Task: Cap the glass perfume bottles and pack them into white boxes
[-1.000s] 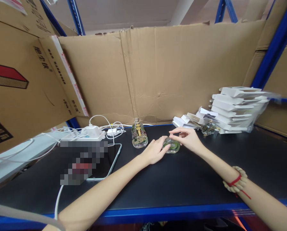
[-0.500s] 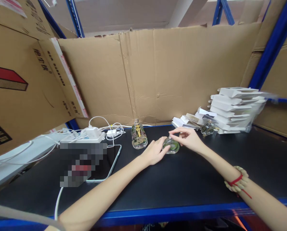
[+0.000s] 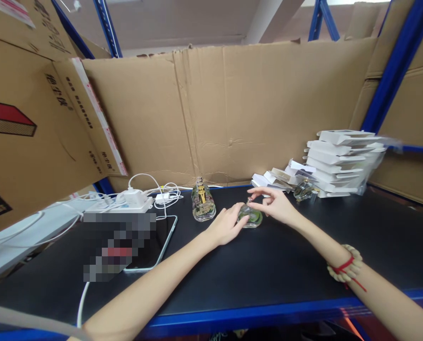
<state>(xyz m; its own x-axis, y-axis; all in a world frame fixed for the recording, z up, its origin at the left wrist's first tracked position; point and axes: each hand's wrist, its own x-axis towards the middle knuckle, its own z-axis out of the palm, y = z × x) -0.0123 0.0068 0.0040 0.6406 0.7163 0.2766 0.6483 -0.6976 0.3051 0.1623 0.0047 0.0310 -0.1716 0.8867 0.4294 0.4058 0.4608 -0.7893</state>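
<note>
A small clear glass perfume bottle (image 3: pixel 254 219) with green on it stands upright on the black tabletop. My left hand (image 3: pixel 226 224) is closed round its left side, thumb across the front and fingers behind. At the bottle's neck is my right hand (image 3: pixel 274 204), with thumb and index finger apart on either side of the narrow top. Whether the right fingertips touch the neck is too small to tell. Left of my left hand stand more glass bottles (image 3: pixel 204 209) in a row, with gold-coloured necks.
White cartons (image 3: pixel 339 163) are stacked at the right. Near them are loose opened boxes (image 3: pixel 273 179) and another glass bottle (image 3: pixel 304 190). On the left lie a tablet (image 3: pixel 163 246), partly blurred out, and a white power strip (image 3: pixel 136 200) with cables. A cardboard wall (image 3: pixel 268 109) closes the back.
My right thumb and index finger have parted at the bottle's top, the index finger lifting. My left hand keeps its hold. The whole view has shifted slightly.
</note>
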